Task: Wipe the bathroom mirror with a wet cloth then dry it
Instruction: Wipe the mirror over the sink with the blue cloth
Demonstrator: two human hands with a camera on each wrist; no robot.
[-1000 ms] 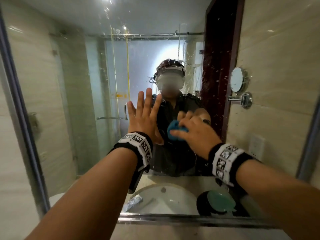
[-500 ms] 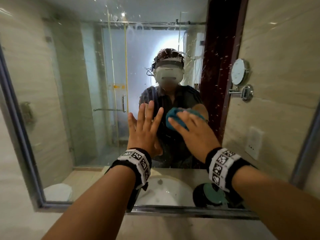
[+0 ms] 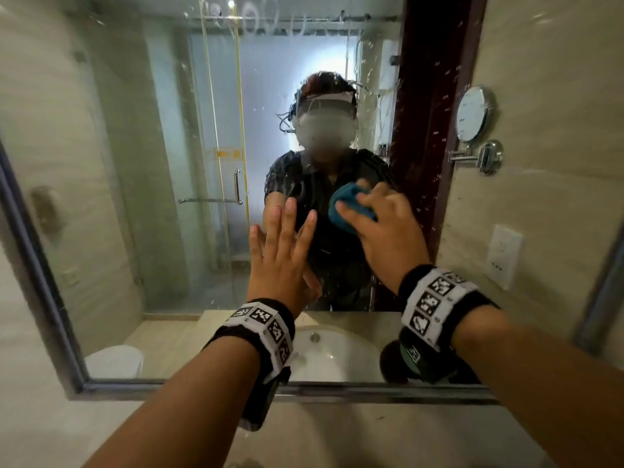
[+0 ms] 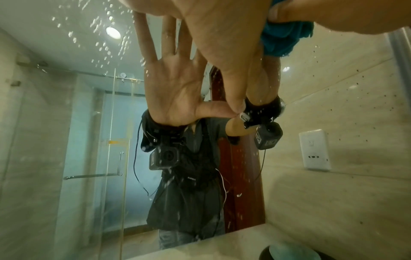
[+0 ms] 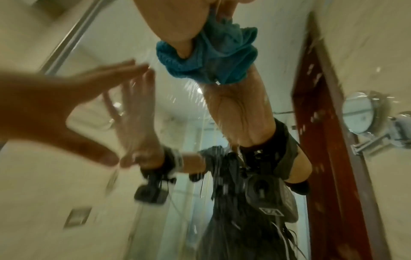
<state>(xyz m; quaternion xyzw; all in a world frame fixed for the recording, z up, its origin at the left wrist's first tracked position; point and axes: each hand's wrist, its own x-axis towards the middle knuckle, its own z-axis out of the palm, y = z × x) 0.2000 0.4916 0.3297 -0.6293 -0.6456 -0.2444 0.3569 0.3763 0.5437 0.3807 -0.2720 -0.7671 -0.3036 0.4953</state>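
Pale stone-look tiles line the bathroom wall around a wide, metal-framed mirror (image 3: 111, 197), its glass flecked with water droplets and streaks. At the middle of the mirror, the person's left hand (image 3: 282, 261) lies flat against the glass, fingers (image 3: 289, 214) straight and spread wide, palm meeting its own reflection in the left wrist view. Just to the right of it, the right hand (image 3: 388, 231) presses a bunched blue cloth (image 3: 344, 206) onto the glass, fingers curled over the top of the cloth and holding it; the right wrist view shows the cloth (image 5: 213, 58) crumpled beneath the palm, touching the mirror. Both wrists wear black bands with white coded markers. Reflected in the glass stands the person in a dark shirt, with a glass shower door (image 3: 219, 163) and its chrome handle behind. Right of the mirror's reflected dark red door frame, a round chrome shaving mirror (image 3: 472, 114) juts from the tiles on an arm, with a white wall socket (image 3: 504, 255) below it. Under the mirror's lower edge runs the pale surface (image 3: 388, 434), and the reflection shows a white basin (image 3: 334, 352) set into it.
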